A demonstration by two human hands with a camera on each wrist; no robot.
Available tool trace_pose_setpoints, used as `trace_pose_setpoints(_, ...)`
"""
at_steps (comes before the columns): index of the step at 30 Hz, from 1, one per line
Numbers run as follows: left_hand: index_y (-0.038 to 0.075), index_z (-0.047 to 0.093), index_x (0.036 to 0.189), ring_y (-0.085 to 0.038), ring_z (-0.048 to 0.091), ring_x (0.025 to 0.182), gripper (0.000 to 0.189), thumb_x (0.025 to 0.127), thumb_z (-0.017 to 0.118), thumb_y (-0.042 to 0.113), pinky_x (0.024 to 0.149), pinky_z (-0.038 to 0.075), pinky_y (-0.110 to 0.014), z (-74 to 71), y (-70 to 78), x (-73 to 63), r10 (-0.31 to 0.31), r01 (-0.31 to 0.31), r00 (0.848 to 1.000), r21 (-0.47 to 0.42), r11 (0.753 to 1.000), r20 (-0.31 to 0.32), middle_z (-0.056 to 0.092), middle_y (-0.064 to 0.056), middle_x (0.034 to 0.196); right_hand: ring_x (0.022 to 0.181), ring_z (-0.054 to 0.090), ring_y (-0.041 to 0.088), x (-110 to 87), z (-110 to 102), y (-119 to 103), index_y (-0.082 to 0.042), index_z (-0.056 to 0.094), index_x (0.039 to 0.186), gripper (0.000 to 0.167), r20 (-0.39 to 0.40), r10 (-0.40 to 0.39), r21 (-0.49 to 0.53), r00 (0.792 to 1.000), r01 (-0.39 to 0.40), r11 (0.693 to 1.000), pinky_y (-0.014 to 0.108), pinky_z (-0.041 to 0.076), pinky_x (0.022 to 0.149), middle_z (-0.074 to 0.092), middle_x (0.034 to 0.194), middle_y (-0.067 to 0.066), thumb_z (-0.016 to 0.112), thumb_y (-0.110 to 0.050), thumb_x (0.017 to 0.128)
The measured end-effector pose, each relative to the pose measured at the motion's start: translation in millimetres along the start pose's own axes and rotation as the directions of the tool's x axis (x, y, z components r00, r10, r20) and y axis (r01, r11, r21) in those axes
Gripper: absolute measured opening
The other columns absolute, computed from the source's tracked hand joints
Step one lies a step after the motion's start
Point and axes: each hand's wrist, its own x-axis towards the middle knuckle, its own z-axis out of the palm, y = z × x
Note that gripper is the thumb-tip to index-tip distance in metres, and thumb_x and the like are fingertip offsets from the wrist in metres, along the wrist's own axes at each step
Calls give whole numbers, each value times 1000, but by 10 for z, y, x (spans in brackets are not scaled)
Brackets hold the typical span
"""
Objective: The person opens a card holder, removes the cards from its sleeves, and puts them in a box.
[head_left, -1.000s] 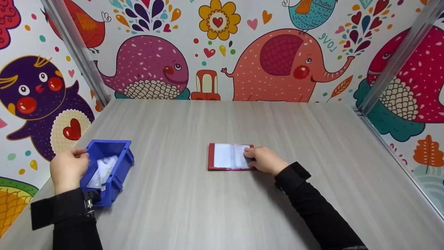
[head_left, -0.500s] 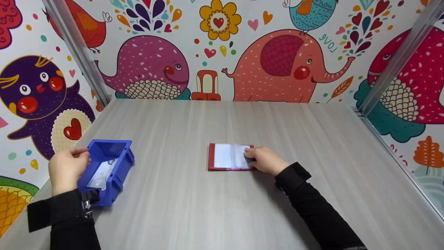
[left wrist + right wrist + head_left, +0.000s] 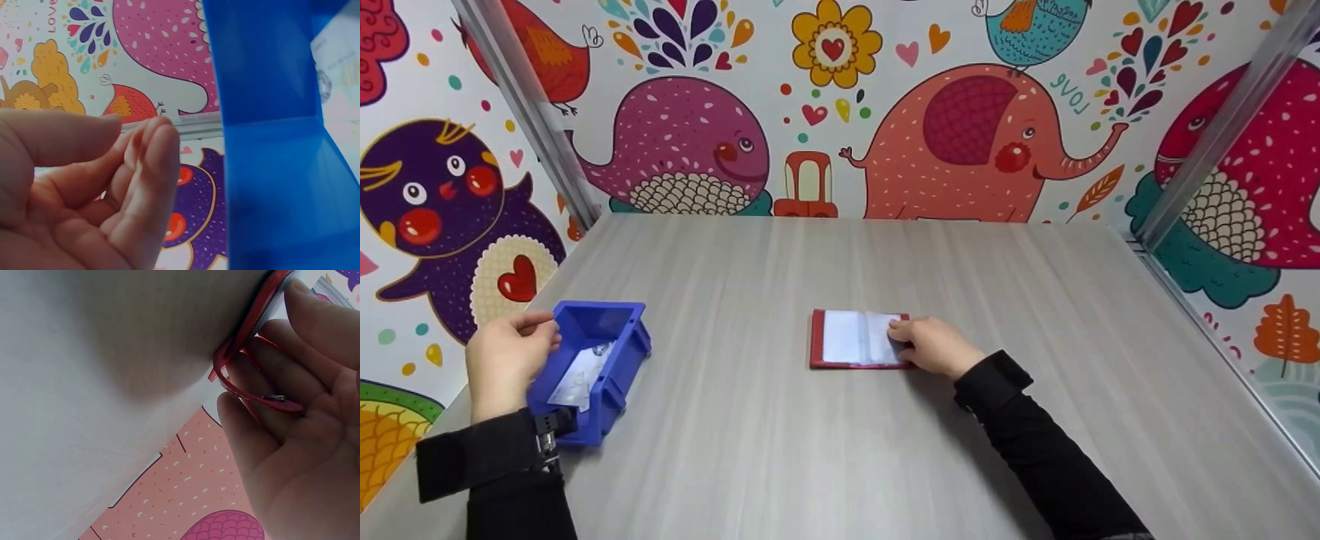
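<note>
A small red card holder [image 3: 817,341] with clear sleeves over whitish pages lies spread at the table's middle. My right hand [image 3: 934,343] grips its right side, thumb on top of the pages and fingers underneath. In the right wrist view, a red strap with a metal snap [image 3: 274,399] curls out among the fingers. At the left, my left hand [image 3: 506,364] hovers beside the blue bin [image 3: 619,397], over its left rim. Its fingers bend loosely towards the thumb with nothing between them. White printed cards or papers [image 3: 580,379] lie inside the bin.
The bin stands near the left edge of the pale wood-grain table [image 3: 735,450]. Printed cartoon walls [image 3: 682,135] enclose the back and sides, with metal posts [image 3: 529,112] at the corners.
The white papers in the bin have dropped lower and lie flatter. My left hand has shifted slightly left and its fingers have lifted a little. The right hand and card holder have stayed still.
</note>
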Motion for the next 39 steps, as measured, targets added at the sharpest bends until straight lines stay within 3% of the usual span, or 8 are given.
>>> trace_pose_setpoints(9,-11,61,124,12,54,63,35,99,55,13,62,45,-6,47,181,-39,61,-62,998,-87,994,-13,70,-17,95,104,64,40,1,9,7,-4,72,103,20,-15,-28,-10,999,28,1000,44,53,83,62,127,19,73,1,83)
trace_pose_setpoints(17,-11,61,123,7,59,65,34,99,56,12,64,49,-10,126,335,-30,100,-98,995,-193,976,-3,69,-4,86,104,65,39,10,15,14,-4,71,103,21,-17,-29,-5,999,29,1000,43,53,83,63,127,19,73,2,83)
trace_pose_setpoints(20,-11,62,122,7,60,65,33,98,56,11,65,50,-11,195,391,-19,115,-112,993,-216,970,1,70,-6,88,105,65,39,9,12,10,-4,71,104,21,-12,-26,-5,1000,26,1000,43,53,84,62,127,19,72,2,83)
trace_pose_setpoints(23,-10,63,122,6,60,67,32,99,56,12,65,50,-11,290,454,-16,127,-120,992,-222,968,15,70,-12,94,105,65,39,5,11,8,-3,71,104,21,-12,-27,-5,1000,27,1000,44,53,84,62,127,19,72,2,84)
trace_pose_setpoints(30,-9,68,112,9,56,64,24,95,59,5,63,48,-10,642,629,-2,196,-196,980,-257,946,-24,70,-20,94,103,65,38,10,6,-3,-4,70,98,14,-8,-19,5,1000,19,1000,42,53,80,62,128,19,72,1,85)
trace_pose_setpoints(36,-12,68,107,8,55,63,22,92,59,0,62,47,-11,971,775,41,255,-240,967,-295,925,12,70,-22,90,95,66,38,1,-7,-9,-5,59,81,16,-25,-41,6,999,41,999,39,51,73,63,126,19,73,3,81)
trace_pose_setpoints(39,-12,68,106,3,58,65,22,91,59,0,63,47,-12,1137,859,53,275,-254,961,-295,921,31,70,-22,90,97,66,38,2,-1,-11,-5,63,85,13,-21,-34,8,999,34,999,40,52,74,63,127,19,72,3,82)
